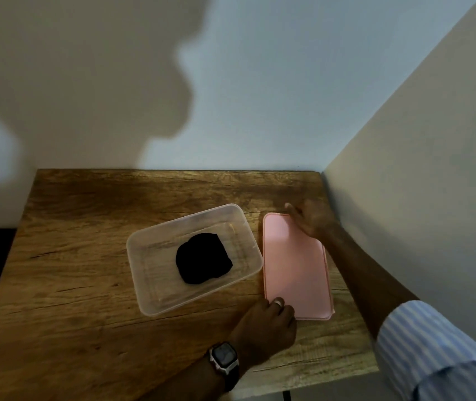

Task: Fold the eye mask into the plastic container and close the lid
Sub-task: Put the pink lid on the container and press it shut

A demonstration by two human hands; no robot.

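The fingers (284, 309) of the left hand (265, 328) are curled together at the near left corner of the pink lid (296, 267), the thumb tip resting on its edge; this looks like a pinch on the corner, made to lift it, though the underside of the grip is hidden. The right hand (312, 219) lies at the lid's far right corner with its fingers loosely spread over the rim; whether they have closed on the edge cannot be told, as the hand is blurred. Taking opposite corners suggests the person means to raise the lid level with both hands and carry it across.

The lid lies flat on the worktop (86, 256), just beside the clear plastic container (144, 290), close enough to be swung over in one short move. The container stands open and angled to the lid. The black eye mask (203, 257) sits bunched in a compact fold in the middle of its floor, clear of the walls, so it should not catch the rim.

Counted: two hands, one lid, one container, one eye mask, and one wristwatch (223, 357) on the left wrist.
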